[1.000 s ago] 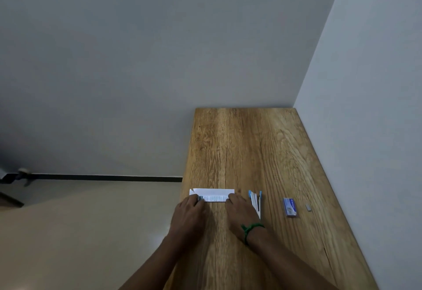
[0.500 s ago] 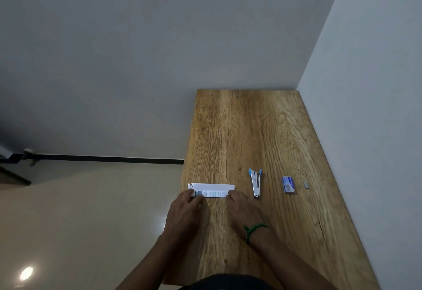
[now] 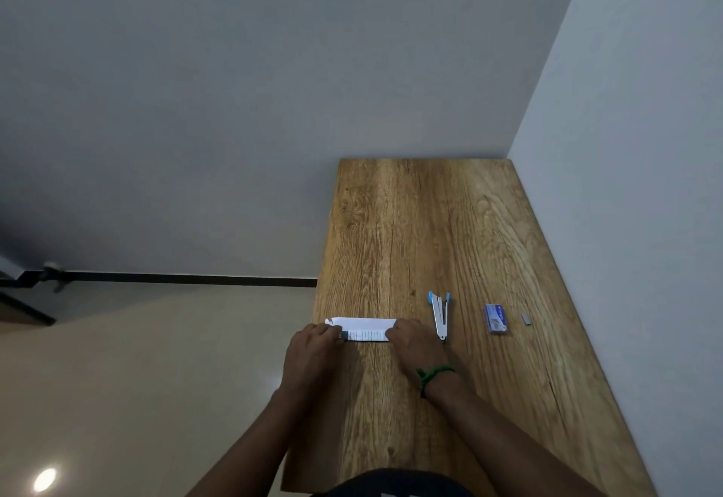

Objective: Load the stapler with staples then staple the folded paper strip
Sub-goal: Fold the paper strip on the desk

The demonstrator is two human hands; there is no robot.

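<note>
More of the wooden table (image 3: pixel 430 222) shows now, against grey walls (image 3: pixel 234 85).

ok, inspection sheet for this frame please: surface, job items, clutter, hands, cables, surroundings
Surface: wooden table, far half bare.
Job items: folded paper strip flat near the left edge; stapler lying to its right, untouched; staple box further right; small staple block beside the box.
Clutter: nothing seen.
Hands: left hand and right hand press down on the strip's two ends; green band on the right wrist.
Cables: nothing seen.
Surroundings: grey walls behind and right; tiled floor to the left.
</note>
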